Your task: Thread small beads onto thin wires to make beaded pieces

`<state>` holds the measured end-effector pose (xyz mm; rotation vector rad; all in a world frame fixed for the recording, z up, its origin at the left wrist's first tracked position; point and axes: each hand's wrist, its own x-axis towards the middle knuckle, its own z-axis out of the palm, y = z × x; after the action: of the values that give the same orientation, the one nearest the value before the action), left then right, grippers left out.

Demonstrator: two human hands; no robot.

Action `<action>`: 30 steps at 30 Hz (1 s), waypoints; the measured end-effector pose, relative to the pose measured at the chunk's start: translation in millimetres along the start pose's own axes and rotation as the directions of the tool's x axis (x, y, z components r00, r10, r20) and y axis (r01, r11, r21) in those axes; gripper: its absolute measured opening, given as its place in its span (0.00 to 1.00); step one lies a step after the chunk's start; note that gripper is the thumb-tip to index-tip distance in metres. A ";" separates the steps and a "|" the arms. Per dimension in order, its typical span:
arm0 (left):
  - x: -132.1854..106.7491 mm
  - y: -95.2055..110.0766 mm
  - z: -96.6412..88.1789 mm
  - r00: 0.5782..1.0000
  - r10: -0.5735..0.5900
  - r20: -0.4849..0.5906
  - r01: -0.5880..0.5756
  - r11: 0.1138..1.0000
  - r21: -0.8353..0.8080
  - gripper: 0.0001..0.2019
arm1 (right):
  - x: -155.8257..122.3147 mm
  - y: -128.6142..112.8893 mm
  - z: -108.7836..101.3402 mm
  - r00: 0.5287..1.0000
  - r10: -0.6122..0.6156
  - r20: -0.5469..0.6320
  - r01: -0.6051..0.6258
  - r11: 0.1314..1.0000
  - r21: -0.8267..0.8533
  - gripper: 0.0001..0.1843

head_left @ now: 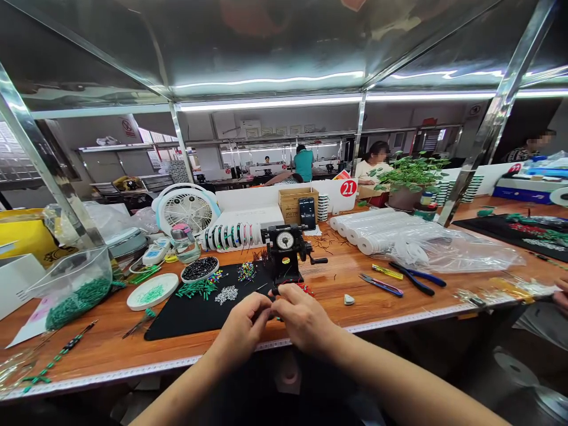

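My left hand (pixel 243 326) and my right hand (pixel 307 319) meet over the front edge of a black mat (pixel 177 322). The fingers of both are pinched together around something small, largely hidden; a dark tip and a bit of green show by the fingertips. On the mat beyond lie green tube beads (pixel 197 288), small silvery pieces (pixel 226 294) and multicoloured beads (pixel 247 271). Some red beads (pixel 306 289) sit just behind my right hand. A black hand-cranked winding machine (pixel 286 254) with a round dial stands directly behind the hands.
To the left are a dish of black beads (pixel 199 278), a white plate (pixel 146 302), a bag of green beads (pixel 82 299) and a fan (pixel 189 210). At right lie pliers (pixel 417 278), tweezers (pixel 381 285) and plastic-wrapped rolls (pixel 377 234). Another person's hand (pixel 562 296) shows far right.
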<state>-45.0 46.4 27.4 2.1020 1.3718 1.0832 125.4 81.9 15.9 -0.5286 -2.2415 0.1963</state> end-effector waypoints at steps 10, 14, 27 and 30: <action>3.3 -12.9 5.9 0.911 0.401 0.099 -0.407 0.829 0.385 0.10 | 34.7 22.4 1.3 0.914 0.400 0.071 -0.406 0.902 0.145 0.07; 3.4 -5.6 5.9 0.994 -0.051 -0.099 0.041 0.994 -0.100 0.06 | 14.8 7.1 -1.0 0.901 0.396 -0.179 -0.379 0.917 0.123 0.06; -3.9 5.6 -3.1 0.998 0.034 -0.045 -0.034 0.999 0.003 0.07 | 7.3 -5.9 -1.5 1.000 -0.001 0.007 0.002 0.999 -0.041 0.11; -6.8 1.5 -1.1 0.972 0.233 -0.027 -0.218 0.938 0.269 0.09 | 28.4 2.8 -5.1 0.977 0.211 0.032 -0.212 0.976 0.052 0.08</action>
<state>-46.5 39.5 26.5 2.4901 1.3937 1.1081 113.4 96.6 37.8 -0.7386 -2.1964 0.3747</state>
